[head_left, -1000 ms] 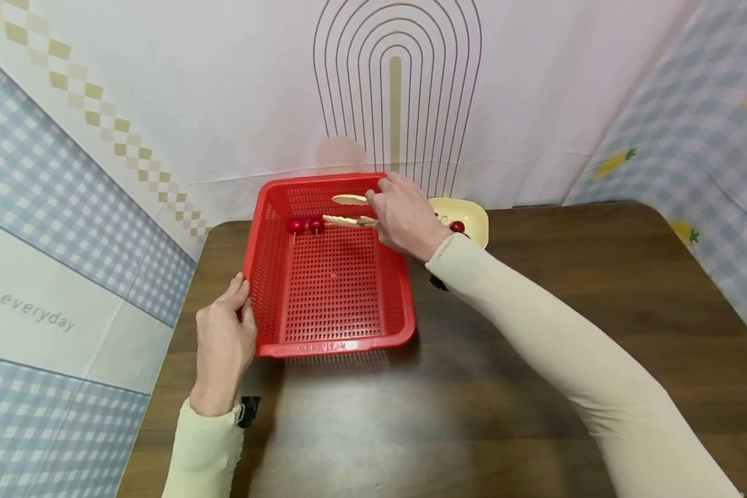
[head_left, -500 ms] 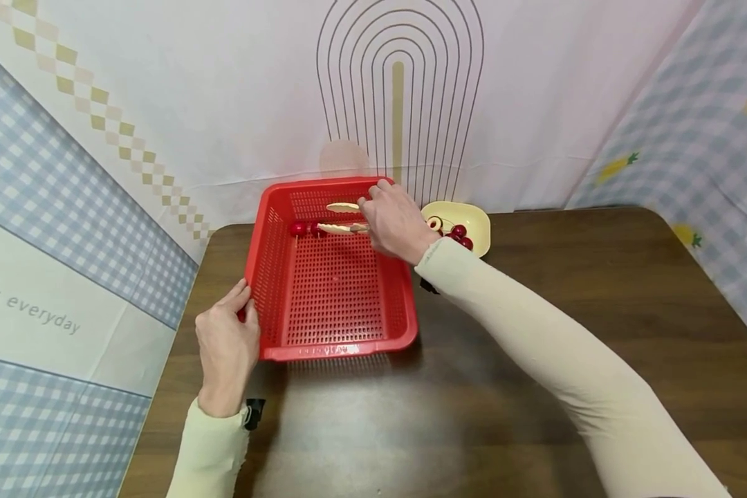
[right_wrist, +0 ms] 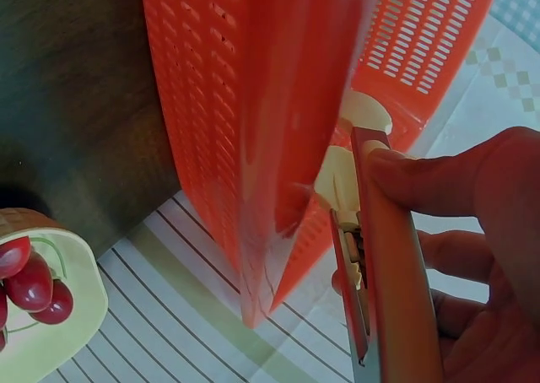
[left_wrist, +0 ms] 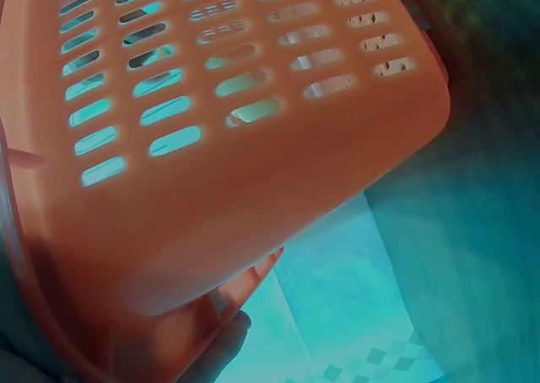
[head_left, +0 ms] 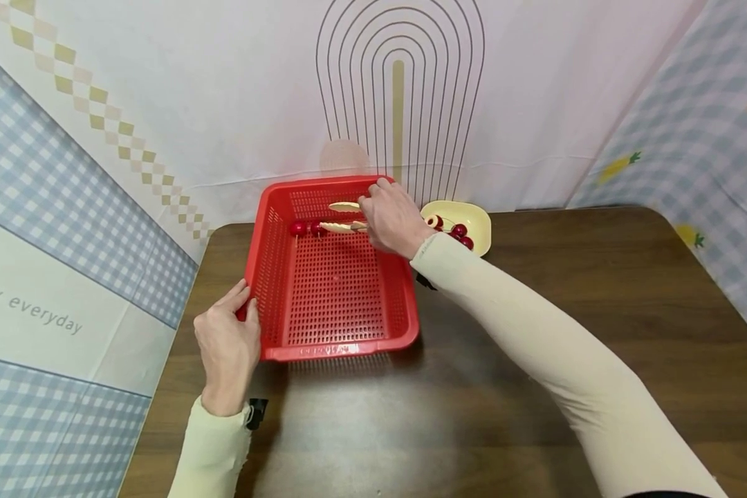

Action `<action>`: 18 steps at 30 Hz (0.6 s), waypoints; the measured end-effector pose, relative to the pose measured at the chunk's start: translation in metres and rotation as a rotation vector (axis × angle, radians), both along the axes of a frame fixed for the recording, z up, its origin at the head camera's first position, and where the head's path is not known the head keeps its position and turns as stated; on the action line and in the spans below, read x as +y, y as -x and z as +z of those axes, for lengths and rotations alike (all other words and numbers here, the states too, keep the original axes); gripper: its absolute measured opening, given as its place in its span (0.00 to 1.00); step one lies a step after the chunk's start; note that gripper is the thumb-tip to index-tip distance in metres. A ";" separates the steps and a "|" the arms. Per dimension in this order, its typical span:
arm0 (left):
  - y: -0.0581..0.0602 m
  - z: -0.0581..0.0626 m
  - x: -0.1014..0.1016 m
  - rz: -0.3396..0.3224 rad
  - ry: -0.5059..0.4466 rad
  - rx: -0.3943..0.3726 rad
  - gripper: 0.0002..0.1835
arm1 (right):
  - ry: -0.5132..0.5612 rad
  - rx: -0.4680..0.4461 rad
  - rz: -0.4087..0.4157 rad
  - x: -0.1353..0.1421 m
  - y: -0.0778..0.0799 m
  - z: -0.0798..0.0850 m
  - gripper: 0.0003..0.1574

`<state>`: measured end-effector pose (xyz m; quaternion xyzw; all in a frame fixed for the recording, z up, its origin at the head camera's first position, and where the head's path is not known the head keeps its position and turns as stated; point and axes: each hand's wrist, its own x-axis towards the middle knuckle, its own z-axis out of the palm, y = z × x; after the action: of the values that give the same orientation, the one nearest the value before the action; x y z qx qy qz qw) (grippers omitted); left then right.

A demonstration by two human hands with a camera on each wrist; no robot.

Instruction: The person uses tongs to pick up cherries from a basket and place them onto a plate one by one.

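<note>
My left hand (head_left: 227, 339) grips the left rim of a red perforated plastic basket (head_left: 339, 349); a fingertip (left_wrist: 224, 349) shows under the rim in the left wrist view. Over the basket's far right corner, my right hand (head_left: 395, 218) holds tongs (right_wrist: 392, 273) with cream-coloured tips. The two tips stand apart, nothing between them, pointing left inside the basket. Close to the lower tip is a dark red cherry (head_left: 316, 229), and another cherry (head_left: 298, 229) lies just left of it, both with stems, near the back wall of the basket.
A pale yellow dish (head_left: 482, 225) stands right of the basket, partly hidden by my right forearm. It holds several cherries (head_left: 460, 230) and a small ring-like piece (head_left: 432, 221). The dark wooden table (head_left: 535, 277) meets a patterned cloth backdrop (head_left: 274, 104) behind.
My right hand and the tongs have shifted slightly left, and the forearm uncovers more of the dish's cherries. The left hand keeps its hold on the basket. The last half second shows hardly any motion.
</note>
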<state>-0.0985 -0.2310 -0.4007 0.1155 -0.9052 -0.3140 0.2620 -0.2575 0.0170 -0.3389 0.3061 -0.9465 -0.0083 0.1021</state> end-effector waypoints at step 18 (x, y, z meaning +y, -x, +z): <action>0.000 -0.004 -0.002 -0.021 0.035 0.045 0.13 | -0.044 -0.049 -0.028 -0.019 0.011 -0.006 0.11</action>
<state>-0.0990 -0.2329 -0.4048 0.0943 -0.9057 -0.3031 0.2811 -0.2682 -0.0017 -0.3453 0.2949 -0.9525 -0.0233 0.0719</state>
